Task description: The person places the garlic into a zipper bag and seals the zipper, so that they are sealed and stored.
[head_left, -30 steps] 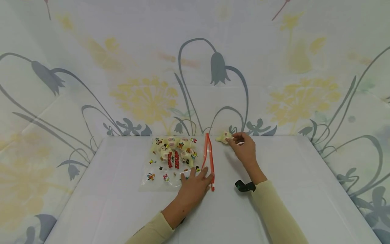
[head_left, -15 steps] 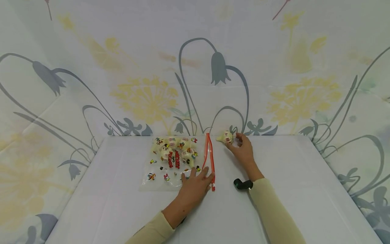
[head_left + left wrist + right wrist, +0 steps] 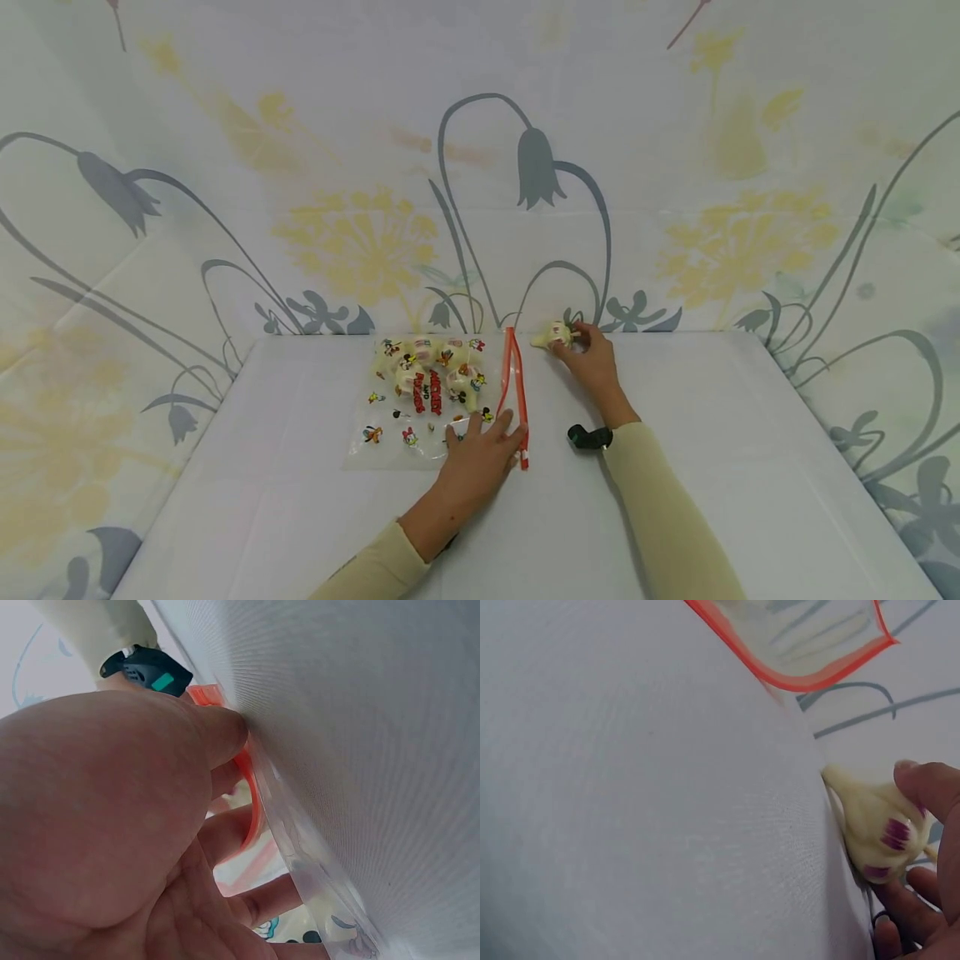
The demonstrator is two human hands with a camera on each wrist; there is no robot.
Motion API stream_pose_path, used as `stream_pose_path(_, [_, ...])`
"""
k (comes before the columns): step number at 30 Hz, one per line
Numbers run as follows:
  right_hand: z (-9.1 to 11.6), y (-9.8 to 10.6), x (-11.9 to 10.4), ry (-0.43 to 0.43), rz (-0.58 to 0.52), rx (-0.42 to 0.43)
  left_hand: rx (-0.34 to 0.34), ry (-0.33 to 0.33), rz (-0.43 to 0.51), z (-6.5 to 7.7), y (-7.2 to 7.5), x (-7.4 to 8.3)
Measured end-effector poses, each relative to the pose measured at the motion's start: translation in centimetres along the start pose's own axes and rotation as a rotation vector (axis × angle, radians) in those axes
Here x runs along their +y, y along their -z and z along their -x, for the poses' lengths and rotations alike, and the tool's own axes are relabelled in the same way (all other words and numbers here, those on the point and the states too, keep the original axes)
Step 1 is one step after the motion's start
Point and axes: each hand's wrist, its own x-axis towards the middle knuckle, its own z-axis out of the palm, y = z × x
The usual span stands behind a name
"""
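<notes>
A clear zip bag (image 3: 405, 433) with cartoon prints and a red zip edge lies flat, with several pale garlic bulbs (image 3: 411, 379) inside. My left hand (image 3: 476, 467) rests on its lower right corner, fingers spread; in the left wrist view, the fingers (image 3: 225, 832) lie by the red zip (image 3: 255, 802). To the right of the bag's mouth, my right hand (image 3: 596, 362) holds a single garlic bulb (image 3: 557, 335) at the table's far edge. The right wrist view shows purple marks on that bulb (image 3: 881, 817), the thumb on one side and fingers on the other.
The white table (image 3: 300, 517) ends at a floral-printed cloth backdrop (image 3: 480, 250) just behind the bag and the bulb. A black device (image 3: 588, 437) is worn on the right wrist. The red zip strips (image 3: 516, 383) stand slightly apart, facing right.
My right hand and forearm have shifted slightly left, and the fingers have closed in around the lone garlic bulb, which has barely moved. The left hand and bag stay put.
</notes>
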Motion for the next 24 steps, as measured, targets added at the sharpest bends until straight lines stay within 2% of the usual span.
stream_pose_path(6, [-0.1, -0.1, 0.3, -0.001, -0.002, 0.016, 0.018, -0.003, -0.012, 0.0, 0.0, 0.0])
stream_pose_path(14, [0.1, 0.3, 1.2, 0.004, -0.009, -0.003, 0.038, -0.007, -0.013, 0.0, 0.0, 0.1])
stream_pose_path(24, [1.3, 0.6, 0.8, 0.007, -0.117, 0.008, 0.054, -0.012, -0.024, 0.1, 0.0, 0.0])
